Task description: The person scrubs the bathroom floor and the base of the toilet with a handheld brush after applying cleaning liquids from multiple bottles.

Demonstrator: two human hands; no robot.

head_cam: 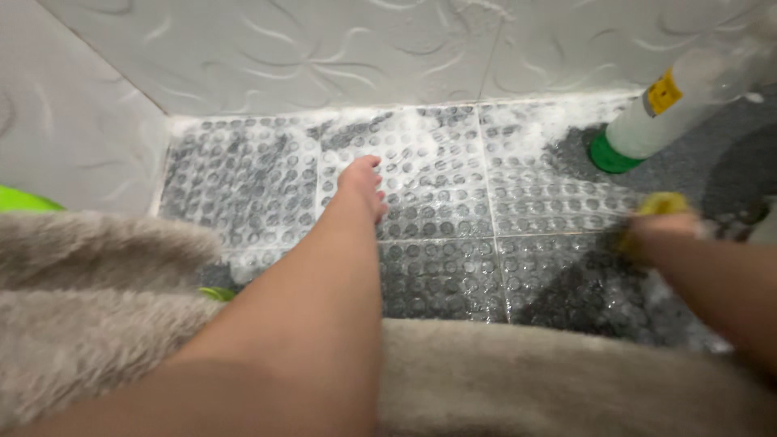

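While the left hand (362, 184) rests flat, fingers spread, on the soapy studded floor (453, 267), the blurred right hand (660, 231) clutches a yellow sponge (662, 203) near a white bottle (676, 105).

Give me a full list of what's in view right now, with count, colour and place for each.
floor tiles: several, dark grey with raised dots, soapy, centre
foam: white, along the wall edge
wall tiles: pale grey, embossed, top and left
bottle: one, white with green base, top right
green object: one, far left edge, mostly cut off
fuzzy fabric: beige, bottom
yellow scrubber: one, blurred, right
left hand: flat on floor
right hand: gripping the scrubber
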